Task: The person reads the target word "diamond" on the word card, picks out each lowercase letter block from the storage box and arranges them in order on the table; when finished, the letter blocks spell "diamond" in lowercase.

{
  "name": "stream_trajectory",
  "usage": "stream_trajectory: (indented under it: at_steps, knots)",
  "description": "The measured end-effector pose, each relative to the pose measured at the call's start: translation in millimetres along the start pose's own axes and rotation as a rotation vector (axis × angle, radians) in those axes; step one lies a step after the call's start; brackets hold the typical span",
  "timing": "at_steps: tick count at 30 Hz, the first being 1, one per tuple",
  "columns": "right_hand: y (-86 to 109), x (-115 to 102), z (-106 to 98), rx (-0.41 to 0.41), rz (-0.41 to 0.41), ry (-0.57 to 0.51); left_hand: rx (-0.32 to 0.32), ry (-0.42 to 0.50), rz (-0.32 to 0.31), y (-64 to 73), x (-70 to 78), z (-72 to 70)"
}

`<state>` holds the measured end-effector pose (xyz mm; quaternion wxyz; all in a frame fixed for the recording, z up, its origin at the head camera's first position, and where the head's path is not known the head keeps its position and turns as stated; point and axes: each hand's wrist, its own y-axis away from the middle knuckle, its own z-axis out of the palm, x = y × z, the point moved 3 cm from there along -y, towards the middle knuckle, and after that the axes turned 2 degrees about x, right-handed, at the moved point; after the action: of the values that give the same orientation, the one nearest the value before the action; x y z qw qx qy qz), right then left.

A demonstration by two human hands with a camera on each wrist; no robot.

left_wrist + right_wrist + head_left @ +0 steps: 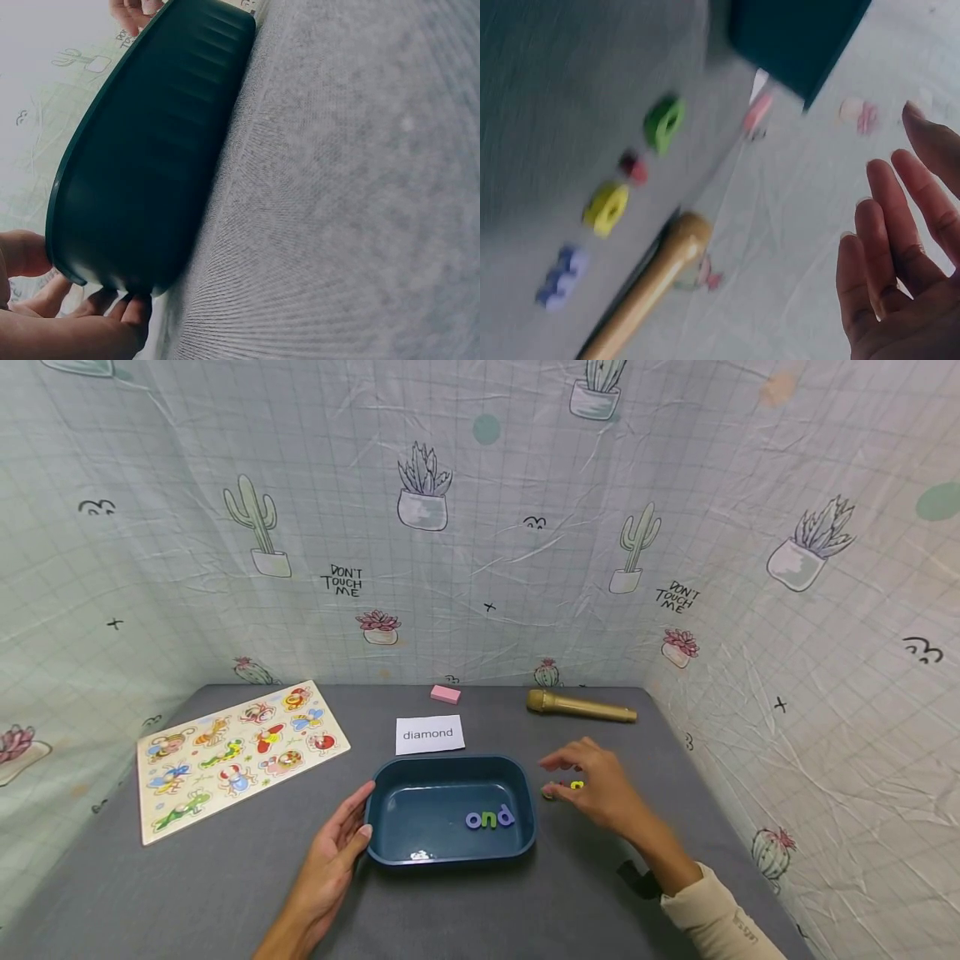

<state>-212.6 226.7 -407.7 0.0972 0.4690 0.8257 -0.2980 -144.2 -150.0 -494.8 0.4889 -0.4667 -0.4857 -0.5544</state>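
Observation:
At the left end of a dark blue plastic tray (450, 857), my left hand (333, 852) holds the rim and wall with thumb and fingers. Inside the tray, toward the right, lie a purple letter o (472, 820), a green n (489, 819) and a purple d (506, 815). Right of the tray, my right hand (600, 785) hovers with thumb and fingers apart, nothing between them. Below it on the table are a green letter (664, 122), a small red letter (633, 166), a yellow letter (606, 208) and a purple letter (562, 277), partly hidden in the head view.
A white card (430, 735) reading "diamond" lies behind the tray, with a pink block (446, 694) farther back. At back right is a gold microphone (581, 705). A board with insect pictures (247, 760) lies on the left. Printed cloth (480, 568) surrounds the grey table (225, 893).

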Motion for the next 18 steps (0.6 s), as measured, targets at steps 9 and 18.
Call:
stream_trajectory:
  at_steps: [9, 18]
  knots:
    - [5.8, -27.3, 24.9, -0.065, -0.017, -0.101, 0.000, 0.004, 0.005, 0.6, 0.5, 0.7]
    - [4.8, -41.9, 49.6, -0.115, -0.041, -0.133, -0.001, -0.006, 0.011, 0.6, 0.3, -0.1]
